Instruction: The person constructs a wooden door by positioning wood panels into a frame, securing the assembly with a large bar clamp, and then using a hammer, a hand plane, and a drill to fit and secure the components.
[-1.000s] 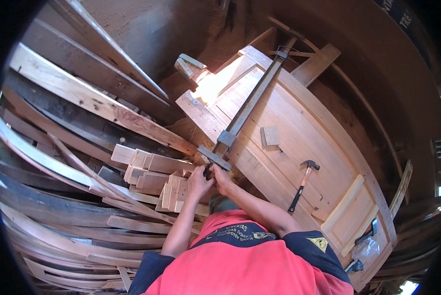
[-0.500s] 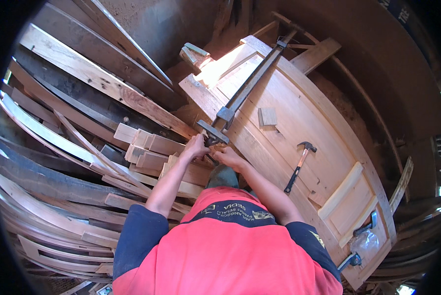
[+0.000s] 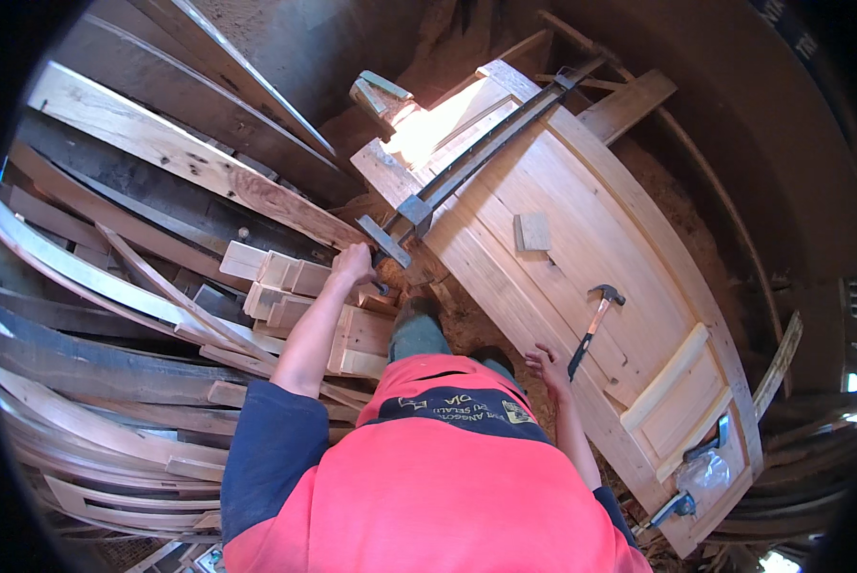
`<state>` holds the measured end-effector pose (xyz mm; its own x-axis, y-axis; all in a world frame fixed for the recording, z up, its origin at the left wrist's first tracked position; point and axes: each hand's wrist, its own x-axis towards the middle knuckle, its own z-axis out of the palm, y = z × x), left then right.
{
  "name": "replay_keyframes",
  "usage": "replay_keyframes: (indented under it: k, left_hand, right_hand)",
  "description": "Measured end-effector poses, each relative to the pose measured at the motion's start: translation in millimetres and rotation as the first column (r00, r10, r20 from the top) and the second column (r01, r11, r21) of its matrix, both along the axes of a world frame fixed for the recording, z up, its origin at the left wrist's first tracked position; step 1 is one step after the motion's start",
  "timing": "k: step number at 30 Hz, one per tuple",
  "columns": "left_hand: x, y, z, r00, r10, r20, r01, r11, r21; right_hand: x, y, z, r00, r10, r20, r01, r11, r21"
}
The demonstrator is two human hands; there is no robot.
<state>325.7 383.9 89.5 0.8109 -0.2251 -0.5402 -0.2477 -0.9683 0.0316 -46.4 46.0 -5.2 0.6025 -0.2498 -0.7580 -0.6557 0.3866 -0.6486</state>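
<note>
A pale wooden door lies flat in front of me, with a long dark bar clamp stretched across its width. My left hand is closed around the clamp's screw handle at the door's near edge, beside a stack of short wood blocks. My right hand hovers with its fingers apart and holds nothing. It is just left of the dark grip of a claw hammer that lies on the door. A small square wood offcut rests on the panel above the hammer.
Long planks and curved boards are piled to my left. A second clamp and a clear plastic bag sit at the door's lower right end. Sawdust covers the floor between my feet and the door.
My right hand has come off the clamp and moved down and right, to beside the hammer's handle. My left hand has stayed at the clamp's end.
</note>
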Motion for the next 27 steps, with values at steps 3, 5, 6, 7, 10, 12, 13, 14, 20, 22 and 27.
replay_keyframes:
  k: [3,5,6,7,10,12,13,14,20,22,27]
  left_hand:
    - [3,1,-14,1.000,-0.014,-0.017,0.013,1.000,-0.025]
    - [9,4,-17,0.999,-0.024,-0.043,0.024,1.000,0.002]
    - [13,5,-17,1.000,-0.025,-0.009,0.025,0.998,-0.066]
    - [19,12,-16,1.000,-0.019,0.020,0.022,0.992,-0.123]
    - [48,30,-18,1.000,0.006,0.030,-0.001,0.989,-0.147]
    - [64,42,-21,0.999,-0.001,0.037,0.009,0.981,-0.193]
    - [74,46,-24,0.999,-0.012,0.041,0.020,0.977,-0.211]
    - [83,49,-28,0.999,-0.023,0.045,0.032,0.973,-0.230]
    - [90,65,-41,0.998,0.021,-0.055,-0.037,0.952,-0.303]
    - [94,70,-41,0.997,0.012,-0.072,-0.026,0.979,-0.204]
    - [98,60,-16,0.983,0.043,-0.181,-0.085,0.969,-0.232]
  right_hand:
    - [16,6,-8,0.998,-0.067,-0.011,0.066,0.996,-0.060]
    - [35,12,-16,0.994,-0.105,-0.017,0.103,0.990,-0.094]
    - [47,10,-23,0.993,-0.115,0.013,0.115,0.988,-0.101]
    - [60,16,-25,0.992,-0.120,0.038,0.123,0.988,-0.098]
    - [109,28,-15,0.997,-0.074,0.015,0.076,0.982,-0.174]
    - [139,34,-7,0.998,-0.053,-0.022,0.048,0.977,-0.208]
    - [152,33,-6,1.000,0.021,0.011,-0.018,0.967,-0.253]
    - [163,31,-4,0.994,0.098,0.041,-0.081,0.951,-0.299]
    - [193,19,20,0.999,0.037,-0.027,-0.045,0.904,-0.426]
    - [202,15,30,0.999,0.028,-0.046,-0.044,0.908,-0.417]
    - [235,-12,34,0.997,0.060,-0.052,-0.077,0.906,-0.416]
